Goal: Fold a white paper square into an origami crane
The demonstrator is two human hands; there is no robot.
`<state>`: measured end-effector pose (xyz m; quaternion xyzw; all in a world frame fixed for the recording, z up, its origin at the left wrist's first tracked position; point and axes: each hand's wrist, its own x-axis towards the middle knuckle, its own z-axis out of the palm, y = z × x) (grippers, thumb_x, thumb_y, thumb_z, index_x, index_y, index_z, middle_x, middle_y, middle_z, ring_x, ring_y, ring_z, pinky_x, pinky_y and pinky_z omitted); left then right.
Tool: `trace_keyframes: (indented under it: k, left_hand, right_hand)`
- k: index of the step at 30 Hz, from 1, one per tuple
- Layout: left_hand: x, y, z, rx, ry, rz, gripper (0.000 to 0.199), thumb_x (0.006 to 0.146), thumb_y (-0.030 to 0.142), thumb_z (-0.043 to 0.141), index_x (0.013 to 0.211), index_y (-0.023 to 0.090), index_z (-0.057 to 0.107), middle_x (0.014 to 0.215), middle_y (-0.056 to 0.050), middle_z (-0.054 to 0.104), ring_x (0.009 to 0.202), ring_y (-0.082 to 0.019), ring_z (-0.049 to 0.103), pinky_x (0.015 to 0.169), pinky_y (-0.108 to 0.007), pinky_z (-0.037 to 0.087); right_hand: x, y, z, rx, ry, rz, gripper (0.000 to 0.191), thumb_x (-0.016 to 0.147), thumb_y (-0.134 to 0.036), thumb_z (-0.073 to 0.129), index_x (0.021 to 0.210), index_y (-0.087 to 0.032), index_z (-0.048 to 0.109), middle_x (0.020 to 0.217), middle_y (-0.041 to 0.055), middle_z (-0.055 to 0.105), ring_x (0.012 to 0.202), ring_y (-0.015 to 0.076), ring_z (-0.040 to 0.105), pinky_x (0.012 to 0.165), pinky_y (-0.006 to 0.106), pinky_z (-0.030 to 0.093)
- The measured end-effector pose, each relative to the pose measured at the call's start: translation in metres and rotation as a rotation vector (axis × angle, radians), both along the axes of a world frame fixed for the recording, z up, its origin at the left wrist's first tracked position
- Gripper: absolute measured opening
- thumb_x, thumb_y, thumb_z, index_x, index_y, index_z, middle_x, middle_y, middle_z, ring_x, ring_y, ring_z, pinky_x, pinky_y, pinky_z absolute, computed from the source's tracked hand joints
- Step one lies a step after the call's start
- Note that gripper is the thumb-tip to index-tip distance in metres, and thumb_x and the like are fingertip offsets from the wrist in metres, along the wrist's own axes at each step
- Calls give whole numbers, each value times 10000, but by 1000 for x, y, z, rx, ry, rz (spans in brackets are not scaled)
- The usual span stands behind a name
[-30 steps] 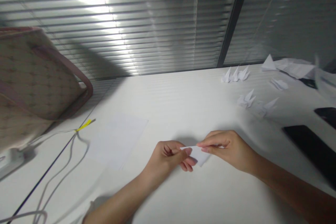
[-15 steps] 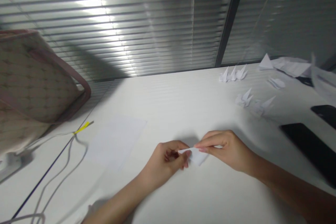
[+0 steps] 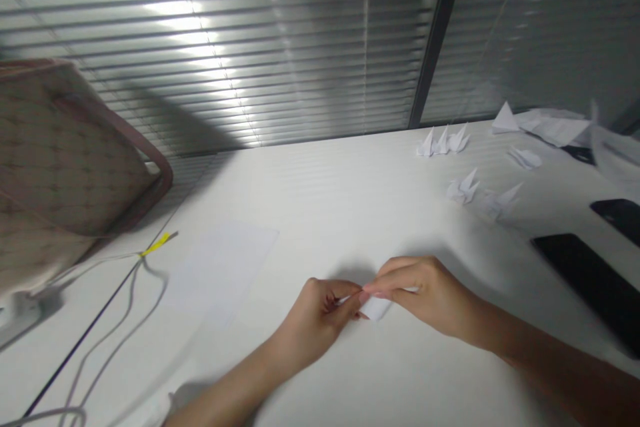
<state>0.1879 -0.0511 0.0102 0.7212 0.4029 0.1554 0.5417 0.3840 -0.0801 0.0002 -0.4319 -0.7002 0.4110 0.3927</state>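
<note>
Head view is showing a person's left hand [image 3: 320, 317] pinching a small folded white paper piece [image 3: 377, 307] between thumb and fingers, while the right hand [image 3: 423, 293] is gripping its upper edge, the fingertips of both hands meeting. The paper piece is being held at the near centre, above a white tabletop [image 3: 320, 200]. Flat white paper sheets [image 3: 225, 270] are lying to the left, near a grey cable [image 3: 131, 307] with a yellow tie [image 3: 159, 242]. Small folded white paper figures [image 3: 442, 141] are standing at the far right, and a black flat rectangular device [image 3: 590, 287] is lying at the right.
</note>
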Motion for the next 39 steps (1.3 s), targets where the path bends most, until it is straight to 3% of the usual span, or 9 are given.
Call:
trace_keyframes:
  k: [9,15,20,31,34,39]
  left_hand:
    - [-4,-1,7,29,-11,11,406,917,399,470,638,131,590,564,43,338,532,-85,274,484,-229,230]
    - [-6,3,7,-37,-29,-6,428,907,409,477,616,125,612,525,26,431,511,-98,347,500,-242,265]
    - [-9,7,3,-102,-20,5,446,900,447,489,616,125,610,508,34,432,488,-88,337,483,-235,248]
    - [-10,9,4,-126,-29,30,434,897,428,500,628,117,639,489,34,439,482,-86,338,487,-242,242]
    - [-10,10,4,-142,-45,10,418,898,422,503,670,113,669,495,33,455,482,-85,349,489,-239,253]
    - [-8,14,6,-165,-80,13,415,893,419,521,666,112,683,484,26,483,472,-81,348,478,-234,248]
  right_hand:
    - [11,9,1,-311,136,-175,116,734,-276,729,802,-186,757,763,25,741,709,151,680,642,224,529]
    - [13,11,3,-412,195,-163,124,698,-282,756,785,-193,767,689,18,739,636,146,683,594,228,538]
    - [16,14,0,-556,343,-157,248,668,-324,787,859,-170,756,769,35,753,685,166,707,675,287,586]
    - [11,16,-4,-642,405,-107,330,671,-355,791,908,-137,721,825,51,746,739,154,702,714,286,575]
    - [7,15,-5,-646,362,-71,335,657,-398,792,811,-110,716,735,60,732,689,164,693,683,301,568]
    - [4,16,-4,-592,342,-136,353,605,-436,810,719,-118,708,668,51,720,628,163,678,649,303,563]
